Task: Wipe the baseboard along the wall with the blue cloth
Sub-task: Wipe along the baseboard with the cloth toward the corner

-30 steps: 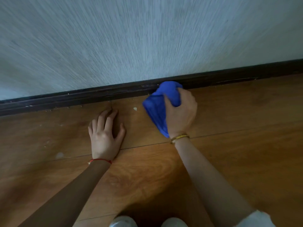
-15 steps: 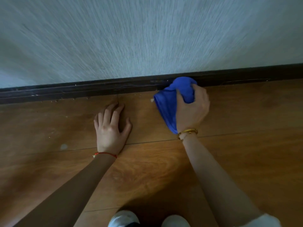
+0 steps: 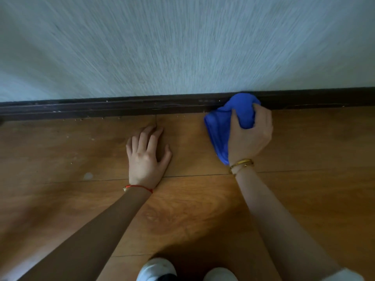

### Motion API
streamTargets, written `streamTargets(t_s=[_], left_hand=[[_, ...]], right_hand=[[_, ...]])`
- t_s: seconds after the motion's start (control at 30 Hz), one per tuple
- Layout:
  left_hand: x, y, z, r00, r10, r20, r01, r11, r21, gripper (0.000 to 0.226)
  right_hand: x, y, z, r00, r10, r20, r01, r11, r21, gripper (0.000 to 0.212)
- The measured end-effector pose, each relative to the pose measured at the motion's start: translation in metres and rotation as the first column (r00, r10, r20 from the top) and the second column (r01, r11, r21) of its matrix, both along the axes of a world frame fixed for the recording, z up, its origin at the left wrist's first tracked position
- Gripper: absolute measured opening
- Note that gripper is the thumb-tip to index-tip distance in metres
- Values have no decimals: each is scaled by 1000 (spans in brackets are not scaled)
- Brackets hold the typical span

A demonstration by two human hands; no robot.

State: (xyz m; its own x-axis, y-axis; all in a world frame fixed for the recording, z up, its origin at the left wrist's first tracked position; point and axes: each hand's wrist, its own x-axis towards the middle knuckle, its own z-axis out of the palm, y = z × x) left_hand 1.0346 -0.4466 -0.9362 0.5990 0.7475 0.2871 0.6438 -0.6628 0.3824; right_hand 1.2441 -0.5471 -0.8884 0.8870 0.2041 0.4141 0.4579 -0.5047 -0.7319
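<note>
The person is down low on the wooden floor [image 3: 304, 199], both arms reaching forward toward the wall [image 3: 182, 47]. The right hand [image 3: 250, 136] is curled tight around a bunched blue cloth [image 3: 223, 122], thumb pressed across the front of the wad and fingers wrapped over its far side. The top of the cloth is pushed up against the dark baseboard [image 3: 121, 107] where floor meets wall, while a loose tail of it hangs back beside the wrist, down to a gold bangle [image 3: 242, 163]. The right forearm runs straight back toward the lower right edge of the floor in view.

The left hand [image 3: 146, 157] lies flat, palm down, on the floor a little short of the baseboard, fingers slightly spread and gripping nothing. A thin red string [image 3: 139, 187] circles that wrist. Pale specks and crumbs dot the floor along the foot of the baseboard to the left. Two white shoe toes [image 3: 156, 269] peek in at the near edge.
</note>
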Motion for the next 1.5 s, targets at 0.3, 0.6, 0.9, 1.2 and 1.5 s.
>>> streamTargets(t_s=[0.3, 0.6, 0.9, 1.2, 1.5], left_hand=[[-2, 2, 0, 1000, -17, 6, 17, 1000, -17, 43], [-2, 1, 1, 1000, -18, 8, 18, 999, -28, 43], [-1, 1, 2, 1000, -13, 8, 14, 1000, -14, 43], [6, -6, 7, 1000, -13, -19, 12, 999, -32, 46], [70, -28, 16, 987, -160, 3, 160, 987, -18, 46]], right_hand=[[-14, 25, 7, 948, 244, 202, -219, 966, -138, 22], [-24, 31, 10, 953, 229, 200, -205, 970, -131, 22], [-7, -1, 4, 998, 57, 17, -55, 992, -112, 23], [9, -23, 4, 989, 47, -139, -44, 999, 22, 22], [12, -26, 0, 989, 56, -133, -51, 998, 47, 42]])
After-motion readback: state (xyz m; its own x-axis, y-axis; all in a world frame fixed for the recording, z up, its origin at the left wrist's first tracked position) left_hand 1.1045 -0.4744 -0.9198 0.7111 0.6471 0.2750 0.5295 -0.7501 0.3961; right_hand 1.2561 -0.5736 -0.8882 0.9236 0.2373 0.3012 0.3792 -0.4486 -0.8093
